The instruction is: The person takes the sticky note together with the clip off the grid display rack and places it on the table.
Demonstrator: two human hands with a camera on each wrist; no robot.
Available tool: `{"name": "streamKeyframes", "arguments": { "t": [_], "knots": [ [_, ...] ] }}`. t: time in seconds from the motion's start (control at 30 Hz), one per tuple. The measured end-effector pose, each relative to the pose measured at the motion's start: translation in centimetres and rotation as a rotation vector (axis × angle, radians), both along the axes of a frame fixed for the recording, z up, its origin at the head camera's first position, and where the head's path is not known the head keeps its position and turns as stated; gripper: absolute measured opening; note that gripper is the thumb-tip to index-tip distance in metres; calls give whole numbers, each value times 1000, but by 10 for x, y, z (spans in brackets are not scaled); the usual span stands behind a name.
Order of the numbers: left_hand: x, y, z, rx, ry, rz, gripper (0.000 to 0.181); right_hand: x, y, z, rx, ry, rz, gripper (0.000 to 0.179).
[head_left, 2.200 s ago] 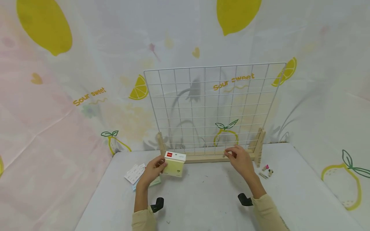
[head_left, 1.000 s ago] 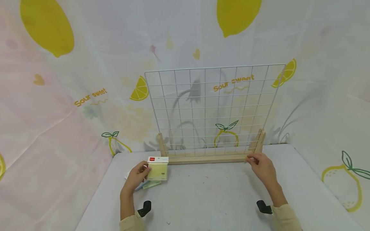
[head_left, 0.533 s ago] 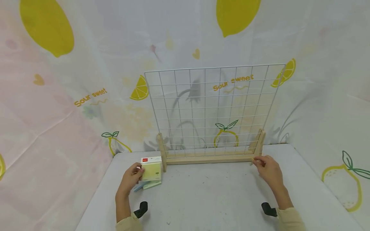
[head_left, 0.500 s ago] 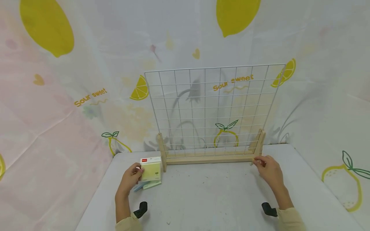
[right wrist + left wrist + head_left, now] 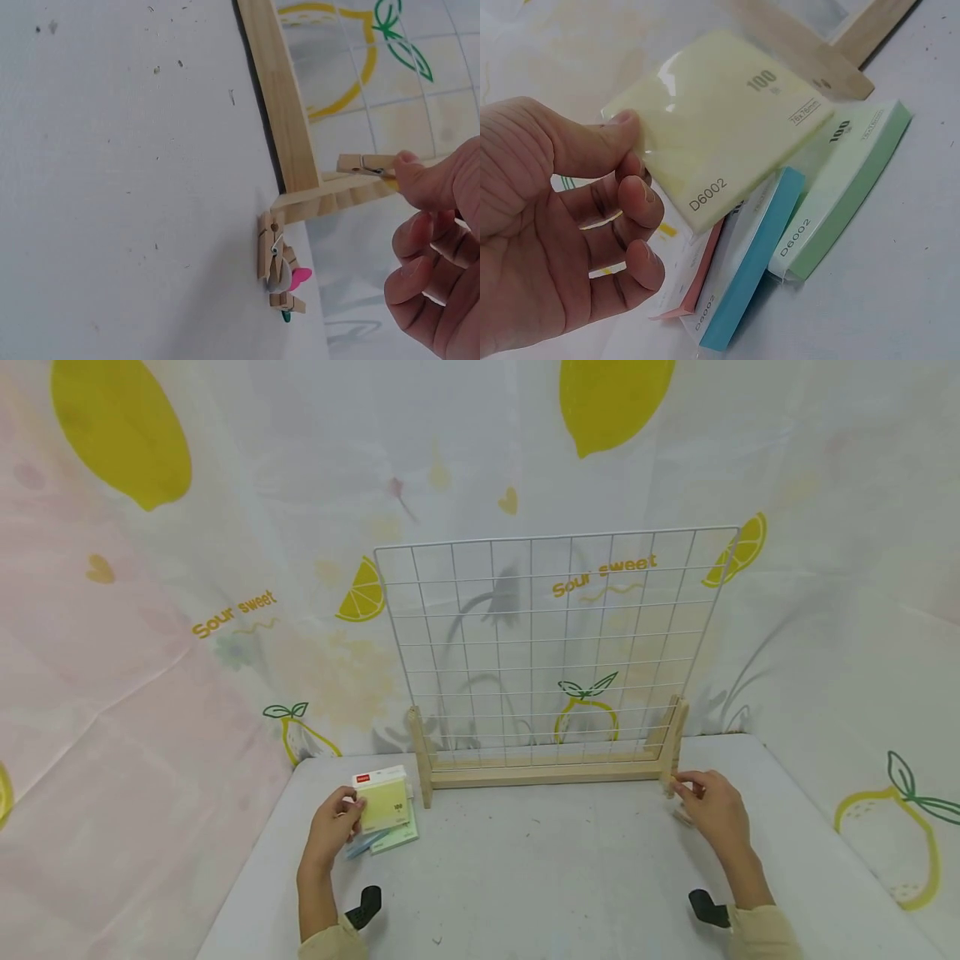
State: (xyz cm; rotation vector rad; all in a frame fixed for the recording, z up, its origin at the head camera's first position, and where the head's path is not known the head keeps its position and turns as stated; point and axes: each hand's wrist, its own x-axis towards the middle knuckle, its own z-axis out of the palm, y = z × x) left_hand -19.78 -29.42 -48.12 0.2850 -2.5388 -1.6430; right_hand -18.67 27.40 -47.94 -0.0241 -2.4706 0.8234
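Note:
Between thumb and fingers, my left hand [image 5: 330,828] pinches a packet of yellow sticky notes [image 5: 384,807] by its left edge, tilted above the other packets. In the left wrist view, green [image 5: 844,187], blue [image 5: 757,259] and pink sticky-note packets [image 5: 694,281] lie fanned out beneath it. My right hand [image 5: 716,814] pinches a small wooden clothespin [image 5: 352,163] at one end, by the right foot of the rack. Loose clothespins [image 5: 270,244], one with a pink decoration [image 5: 301,277], lie on the table below that hand; in the head view it mostly hides them.
A white wire grid [image 5: 551,643] stands upright in a wooden base [image 5: 547,774] at the back of the white table [image 5: 517,885]. Behind it hangs a lemon-print cloth [image 5: 300,468]. Small dark specks dot the tabletop.
My left hand has moved left with the yellow packet, back over the other packets. My right hand has slid right along the base with the clothespin, to the rack's right foot.

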Motion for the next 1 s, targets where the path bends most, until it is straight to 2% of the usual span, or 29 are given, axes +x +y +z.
{"name": "streamKeyframes", "arguments": {
  "t": [0.27,0.6,1.0],
  "knots": [
    [0,0,-1,-9,-17,44,17,3,6,-3,-21,-12,-39,12],
    [0,0,-4,4,-9,101,19,5,10,-8,-27,-85,-57,12],
    [-1,-2,-8,-72,-6,138,23,10,11,-7,-61,-228,-70,22]
  ]
}}
